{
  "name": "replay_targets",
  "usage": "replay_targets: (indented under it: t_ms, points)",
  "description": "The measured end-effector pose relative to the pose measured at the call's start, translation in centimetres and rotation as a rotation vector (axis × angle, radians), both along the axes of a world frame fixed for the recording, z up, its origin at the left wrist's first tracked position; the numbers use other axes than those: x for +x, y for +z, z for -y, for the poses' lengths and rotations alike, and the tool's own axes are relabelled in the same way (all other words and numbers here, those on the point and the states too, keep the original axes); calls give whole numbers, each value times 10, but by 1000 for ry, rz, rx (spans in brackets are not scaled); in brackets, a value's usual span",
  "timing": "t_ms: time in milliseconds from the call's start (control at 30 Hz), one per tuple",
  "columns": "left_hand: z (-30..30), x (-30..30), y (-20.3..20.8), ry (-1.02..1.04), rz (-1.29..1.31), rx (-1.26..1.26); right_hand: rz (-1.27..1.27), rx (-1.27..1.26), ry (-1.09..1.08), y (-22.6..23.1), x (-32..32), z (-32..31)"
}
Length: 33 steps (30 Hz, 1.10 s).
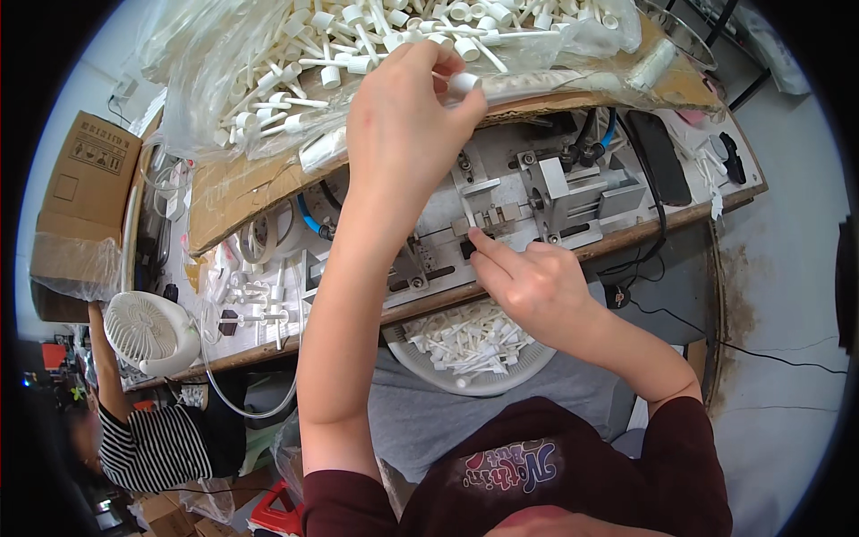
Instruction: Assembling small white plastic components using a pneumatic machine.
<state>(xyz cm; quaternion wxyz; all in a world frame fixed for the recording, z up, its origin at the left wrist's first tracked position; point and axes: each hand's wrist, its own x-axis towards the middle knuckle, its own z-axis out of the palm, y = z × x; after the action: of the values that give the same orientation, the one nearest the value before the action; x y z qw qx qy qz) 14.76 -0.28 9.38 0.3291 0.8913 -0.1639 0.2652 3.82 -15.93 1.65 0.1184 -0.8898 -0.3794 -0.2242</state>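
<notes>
My left hand (403, 125) is raised over the far pile, its thumb and fingers closed around a white plastic part with a cup-shaped end (464, 83). Below it, my right hand (532, 286) rests at a metal fixture (492, 217). Its index finger is stretched out, the tip at the fixture's small block beside a white stick (469, 211); the thumb is hidden. Many similar white parts (358, 45), cups on thin sticks, lie heaped in a clear plastic bag on cardboard (219, 201).
A metal clamp unit (573, 192) with blue tubes stands right of the fixture, a black phone (658, 159) beyond it. Under the bench edge sits a white basket (479, 387) of white pieces. At left are a small white fan (150, 333), a carton (85, 197) and another person in stripes (152, 447).
</notes>
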Motion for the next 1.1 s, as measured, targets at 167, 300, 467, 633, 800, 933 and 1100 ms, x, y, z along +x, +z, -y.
replay_targets:
  t_ms: [167, 300, 467, 633, 800, 933, 1100]
  points:
    - [-12, -47, -7, -176, 174, -91, -170, 263, 46, 31, 22, 10]
    - [-27, -96, -18, -228, 149, -41, -123, 539, -48, 70, 76, 12]
    - [-17, -132, -48, -184, 25, 62, 14, 260, -138, 98, 173, -4]
    - [-6, -140, -67, -74, 36, 208, 74, 130, -156, 77, 210, -30]
    - [-2, -146, -78, -80, -5, 262, 40, 61, -71, 72, 211, -32]
    - [-4, -143, -85, -83, -29, 316, 13, 165, 12, 74, 189, -10]
    - [-1, -137, -79, -80, -34, 349, 52, 282, 39, 75, 177, 12]
